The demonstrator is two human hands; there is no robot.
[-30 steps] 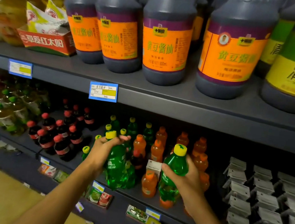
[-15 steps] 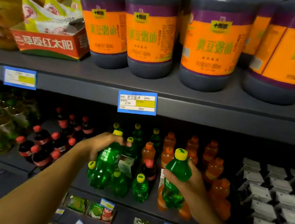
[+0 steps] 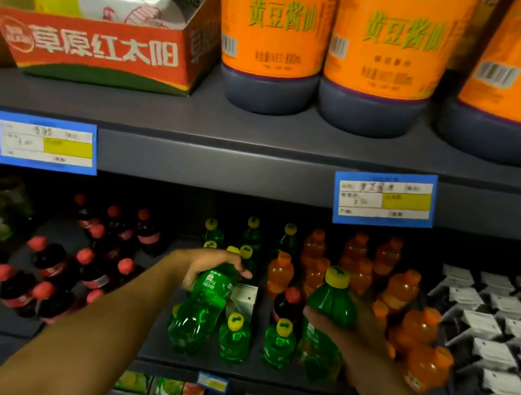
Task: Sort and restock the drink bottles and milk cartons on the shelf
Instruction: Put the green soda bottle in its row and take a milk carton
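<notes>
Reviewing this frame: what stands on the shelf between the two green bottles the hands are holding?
In the head view, between the left hand's bottle and the right hand's bottle stand two small green bottles, a red-capped dark bottle and a white carton.

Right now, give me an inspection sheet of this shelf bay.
Surface: grey drinks shelf, stocked in rows.
Job's things: green soda bottles centre; orange soda bottles right; cola bottles left; one red-capped cola bottle among the green; cartons far right.
Clutter: small white carton between green bottles.
Grippers: left hand grips a green bottle; right hand grips another green bottle.
Cables: nothing seen.
Surroundings: soy sauce jugs above; price tags.
</notes>
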